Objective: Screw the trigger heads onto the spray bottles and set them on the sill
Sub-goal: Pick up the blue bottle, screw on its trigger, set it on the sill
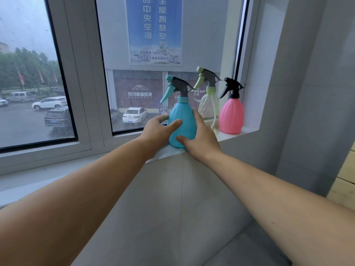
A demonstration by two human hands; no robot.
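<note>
Head view, the only one: three spray bottles stand upright in a row on the white window sill (247, 131), each with a trigger head on its neck. The blue bottle (182, 120) is nearest and furthest left, its base just inside the sill's near edge, close to the sill's left corner. The left hand (156, 131) cups its left flank, thumb laid across the front, the other fingers wrapped behind and mostly hidden. The right hand (201, 139) cups its right flank, thumb pressed low on the front near the base, fingers (199, 117) reaching up the right side. Both hands are closed loosely around the blue bottle, which rests on the sill.

Just right of the right hand stands the clear yellowish bottle (209, 110) with a pale green trigger, very close to the blue one; whether they touch cannot be told. The pink bottle (231, 116) with a black head stands just beside it, furthest right, near the window frame (249, 73) and the grey wall (307, 93) that ends the sill. Little open sill shows right of the pink bottle. Left of the corner, a lower ledge (48, 175) runs along under the left window pane.
</note>
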